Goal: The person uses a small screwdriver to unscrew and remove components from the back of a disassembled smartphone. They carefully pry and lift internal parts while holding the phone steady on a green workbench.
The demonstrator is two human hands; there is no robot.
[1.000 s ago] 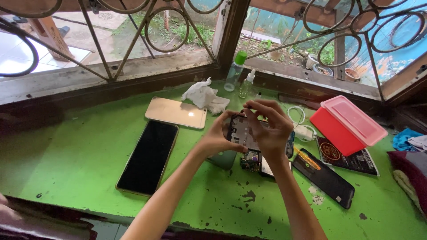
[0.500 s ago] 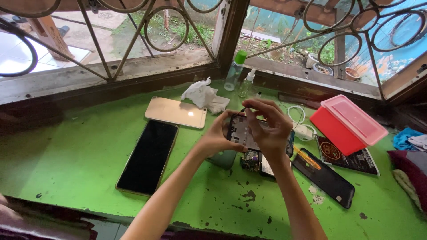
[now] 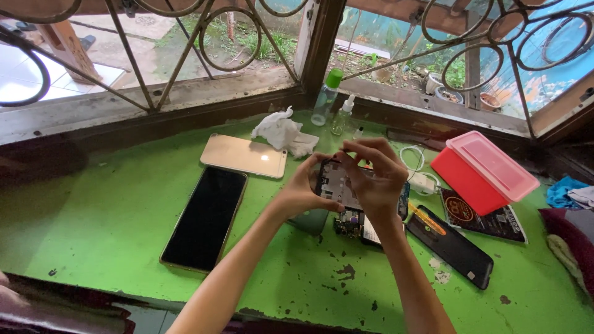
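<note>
Green surface (image 3: 111, 235) carries a dark phone (image 3: 204, 218) at nine o'clock, while both hands, left hand (image 3: 303, 193) and right hand (image 3: 376, 176), unmoved since a second ago, pinch an opened phone (image 3: 339, 184) between their fingers.

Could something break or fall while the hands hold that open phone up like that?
Maybe. Both hands lift the opened phone off the green table, so it might slip and drop onto the circuit board under it. The bare insides face the fingers, which could bend small parts.
</note>
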